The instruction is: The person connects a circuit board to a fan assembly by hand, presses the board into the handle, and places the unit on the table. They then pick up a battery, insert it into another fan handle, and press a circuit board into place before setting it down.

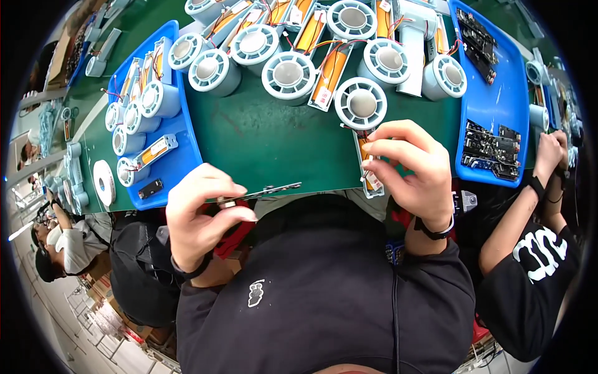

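Observation:
My left hand (202, 215) pinches a thin dark circuit board (274, 189) between thumb and fingers, held nearly edge-on just off the table's near edge. In front of my right hand lies a light-blue device housing with a round, ribbed head (362, 106). Its open handle, holding an orange battery (362, 147), points toward me and reaches past the table edge. Over this handle my right hand (414, 165) is closed, thumb and fingertips drawn together beside the battery and thin wires. What sits between those fingertips is too small to make out.
Several similar housings (288, 75) crowd the far side of the green table (268, 146). A blue tray (187, 134) on the left holds more housings and a small black part (151, 189). Circuit boards (491, 149) fill parts of the right blue tray (507, 106). A white tape roll (104, 182) stands far left; another person's hands (551, 149) work at right.

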Tool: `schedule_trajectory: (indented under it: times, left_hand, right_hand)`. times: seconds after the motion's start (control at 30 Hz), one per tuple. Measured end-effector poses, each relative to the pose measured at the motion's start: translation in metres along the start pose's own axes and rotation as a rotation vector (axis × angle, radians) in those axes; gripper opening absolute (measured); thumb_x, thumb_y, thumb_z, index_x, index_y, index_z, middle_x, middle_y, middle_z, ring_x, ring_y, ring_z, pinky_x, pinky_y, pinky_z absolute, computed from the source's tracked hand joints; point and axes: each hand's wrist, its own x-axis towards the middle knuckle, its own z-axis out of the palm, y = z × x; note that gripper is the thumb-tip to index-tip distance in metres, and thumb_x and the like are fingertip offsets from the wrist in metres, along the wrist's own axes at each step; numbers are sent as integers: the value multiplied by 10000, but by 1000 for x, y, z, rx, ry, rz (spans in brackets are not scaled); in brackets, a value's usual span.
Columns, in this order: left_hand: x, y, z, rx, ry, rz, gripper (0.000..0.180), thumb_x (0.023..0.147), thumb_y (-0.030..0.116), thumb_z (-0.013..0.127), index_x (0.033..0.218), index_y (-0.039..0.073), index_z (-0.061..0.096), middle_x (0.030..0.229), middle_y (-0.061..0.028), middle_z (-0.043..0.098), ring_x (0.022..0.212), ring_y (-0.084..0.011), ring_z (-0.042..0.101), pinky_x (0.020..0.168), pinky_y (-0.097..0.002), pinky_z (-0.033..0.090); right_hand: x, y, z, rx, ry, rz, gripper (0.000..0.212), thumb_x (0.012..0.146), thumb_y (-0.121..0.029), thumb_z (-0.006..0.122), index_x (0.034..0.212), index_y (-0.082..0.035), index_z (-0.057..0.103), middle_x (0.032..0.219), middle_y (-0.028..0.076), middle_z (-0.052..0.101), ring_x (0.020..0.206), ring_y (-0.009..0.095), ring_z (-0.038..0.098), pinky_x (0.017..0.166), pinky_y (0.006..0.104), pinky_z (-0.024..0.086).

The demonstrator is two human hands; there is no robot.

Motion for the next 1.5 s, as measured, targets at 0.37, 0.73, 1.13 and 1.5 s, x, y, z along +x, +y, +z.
schedule_trajectory:
  times: [0.37, 0.73, 1.13, 1.5]
  left_hand:
    - [44, 6, 80, -667, 45, -94, 442, 771, -97, 839, 1150, 2, 635, 1010, -106, 631, 914, -219, 736, 948, -411, 594]
    - [70, -3, 120, -272, 130, 319, 366, 875, 96, 748, 1198, -9, 611, 1013, -158, 632, 870, -340, 649, 752, -408, 527]
    - [71, 5, 111, -416, 116, 170, 302, 948, 74, 671, 1237, 5, 614, 1044, -161, 562, 908, -366, 627, 784, -429, 527]
    - [66, 11, 110, -255, 37, 97, 191, 910, 58, 699, 1093, 33, 649, 1025, -155, 565, 875, -351, 632, 734, -406, 537]
  right_hand:
    - [-2, 2, 21, 316, 247, 456, 82, 962, 41, 671, 1037, 7, 668, 972, 62, 686, 730, 63, 592, 627, 194, 455]
    - [-29, 46, 29, 132, 277, 79, 170, 981, 83, 603, 1142, 73, 656, 1085, 145, 685, 948, 220, 661, 829, 320, 543]
    - [-8, 19, 32, -334, 316, -114, 230, 889, 98, 706, 1119, 85, 711, 1003, 186, 721, 832, 294, 709, 741, 366, 577]
    - [-7, 8, 24, -346, 167, -61, 246, 825, 97, 719, 1067, 53, 719, 942, 198, 709, 766, 328, 692, 669, 384, 543]
